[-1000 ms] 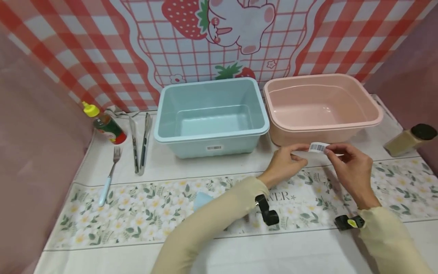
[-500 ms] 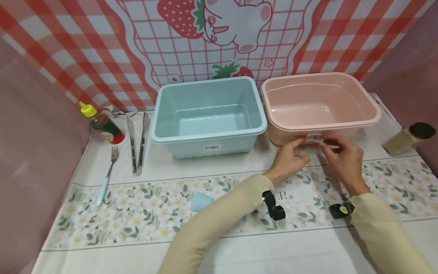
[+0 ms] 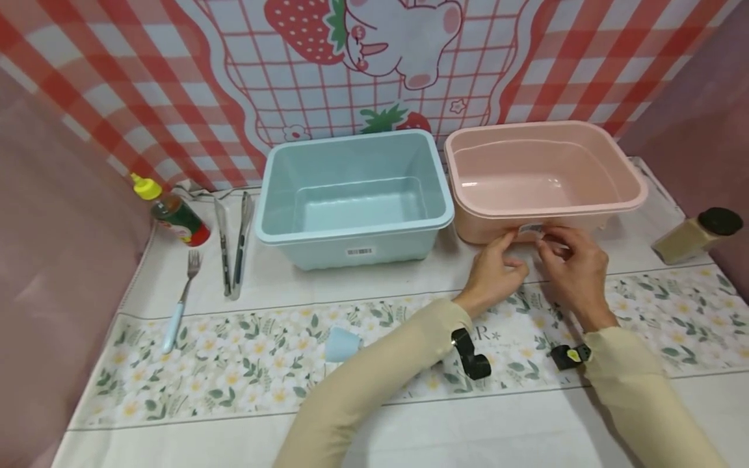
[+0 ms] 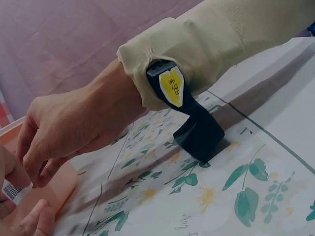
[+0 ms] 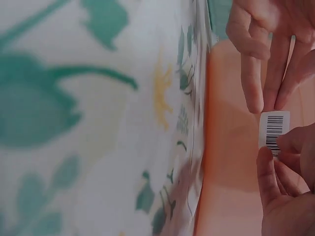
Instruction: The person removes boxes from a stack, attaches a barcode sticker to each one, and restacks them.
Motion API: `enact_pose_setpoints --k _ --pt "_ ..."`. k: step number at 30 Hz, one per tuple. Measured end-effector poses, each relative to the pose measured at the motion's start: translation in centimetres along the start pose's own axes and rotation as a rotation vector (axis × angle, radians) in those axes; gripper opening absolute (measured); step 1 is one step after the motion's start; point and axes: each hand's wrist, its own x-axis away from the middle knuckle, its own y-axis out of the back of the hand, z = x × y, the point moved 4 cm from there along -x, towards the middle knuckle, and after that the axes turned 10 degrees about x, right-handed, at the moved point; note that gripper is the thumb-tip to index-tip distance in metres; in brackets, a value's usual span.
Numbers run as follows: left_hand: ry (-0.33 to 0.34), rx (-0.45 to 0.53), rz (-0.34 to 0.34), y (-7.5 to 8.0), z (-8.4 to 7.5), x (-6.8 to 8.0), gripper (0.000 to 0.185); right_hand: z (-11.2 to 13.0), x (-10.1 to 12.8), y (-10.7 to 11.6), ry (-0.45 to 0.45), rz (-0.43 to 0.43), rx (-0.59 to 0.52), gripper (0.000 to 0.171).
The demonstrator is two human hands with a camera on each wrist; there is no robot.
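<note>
A small white barcode sticker (image 5: pixel 274 129) is held close to the front wall of the pink basin (image 3: pixel 547 166). My right hand (image 3: pixel 576 270) pinches one end of it between thumb and fingers. At the sticker's other end, the fairly straight fingers of my left hand (image 3: pixel 494 270) touch the edge, the thumb standing apart. In the left wrist view, the right hand (image 4: pixel 74 120) reaches down to the sticker (image 4: pixel 14 191), whose far part is hidden by fingers. A similar barcode label (image 3: pixel 359 251) sits on the front of the light blue basin (image 3: pixel 354 231).
At the left are a yellow-capped sauce bottle (image 3: pixel 175 214), tongs (image 3: pixel 238 260) and a blue-handled fork (image 3: pixel 180 305). A light blue cup-like thing (image 3: pixel 341 344) lies by the left sleeve. A dark-lidded jar (image 3: pixel 681 244) is at the right, and a checked cloth (image 3: pixel 374 58) hangs behind.
Both hands have carried the sticker up and slightly left, from in front of the pink basin to close against its front wall. The right hand has moved nearer the left.
</note>
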Motion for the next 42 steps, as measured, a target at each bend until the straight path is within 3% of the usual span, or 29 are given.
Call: enact_pose_setpoints --k 4,8,14,16,19,21,26,28,34,40,42 --pt "0.019 -0.017 -0.029 0.1 0.0 0.0 0.069 0.1 -0.2 -0.1 0.005 -0.028 0.054 0.020" --pt "0.019 -0.024 -0.055 0.1 0.1 0.1 0.068 -0.3 -0.3 -0.1 -0.029 -0.007 0.003 0.022" --pt "-0.065 -0.093 -0.135 0.3 -0.3 0.3 0.055 -0.6 -0.1 0.1 -0.149 0.061 -0.013 0.021" --pt "-0.088 -0.089 -0.129 0.3 -0.4 0.0 0.050 -0.6 -0.2 -0.1 -0.209 0.093 -0.086 0.020" --pt "-0.078 0.013 -0.067 0.0 -0.5 -0.9 0.044 -0.5 -0.6 -0.8 -0.291 0.154 -0.239 0.018" --pt "-0.032 0.076 -0.053 -0.2 -0.3 -1.4 0.042 -0.7 -0.8 -1.5 -0.341 0.189 -0.368 0.013" --pt "0.067 0.137 -0.079 -0.4 0.4 -2.2 0.034 -1.1 -0.8 -2.6 -0.406 0.288 -0.463 0.007" --pt "0.061 0.161 -0.070 -0.4 0.4 -2.2 0.032 -1.0 -0.7 -2.6 -0.402 0.300 -0.455 0.007" --pt "-0.018 0.190 -0.057 -0.2 -0.3 -2.4 0.032 -0.6 -1.0 -2.3 -0.429 0.231 -0.600 0.008" --pt "0.022 0.107 -0.043 -0.2 -0.1 -2.6 0.029 -1.2 -1.0 -2.5 -0.432 0.261 -0.434 0.007" --pt "0.027 0.108 -0.039 -0.3 0.0 -2.6 0.028 -1.5 -0.9 -2.7 -0.445 0.265 -0.437 0.007"
